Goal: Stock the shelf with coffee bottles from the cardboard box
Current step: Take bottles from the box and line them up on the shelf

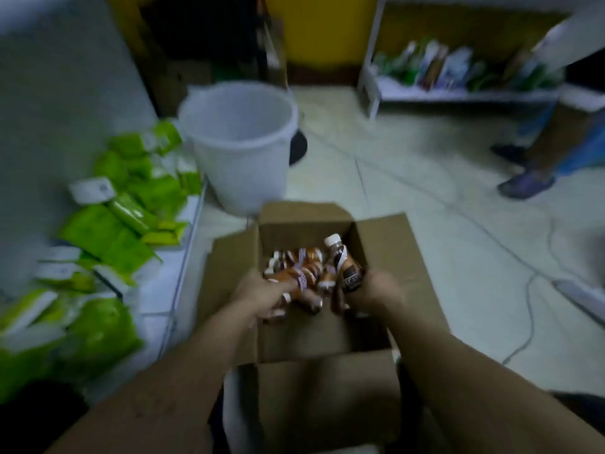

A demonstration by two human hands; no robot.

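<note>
The cardboard box [327, 329] sat on the floor [425, 178] with all four flaps folded outward, its left flap lying close against the front edge of the low white shelf [170, 276] and its far flap just short of the white bucket [239, 149]. The widest open room lay to the right of the box, where bare tile ran to a thin cable [530, 316] trailing across the floor.

Both hands were down inside the box. The left hand [262, 296] had its grip closed over coffee bottles [294, 276] lying on their sides in a heap against the far wall of the box. The right hand [376, 293] had its grip closed around one coffee bottle with a white cap [343, 263], which stood tilted near the far right corner of the box. The near half of the box floor was bare cardboard.

The picture was smeared by motion, so the fingers could not be told apart and the number of bottles could not be counted; labels showed only as brown and white patches. Both forearms hid part of the near flaps.

Green packets [108, 231] lay crowded along the shelf on the left, reaching its front edge. A second white shelf [458, 93] at the far right held blurred green and white packages. A second person's legs and shoes [523, 185] stood at the right edge, cut off by the frame.
</note>
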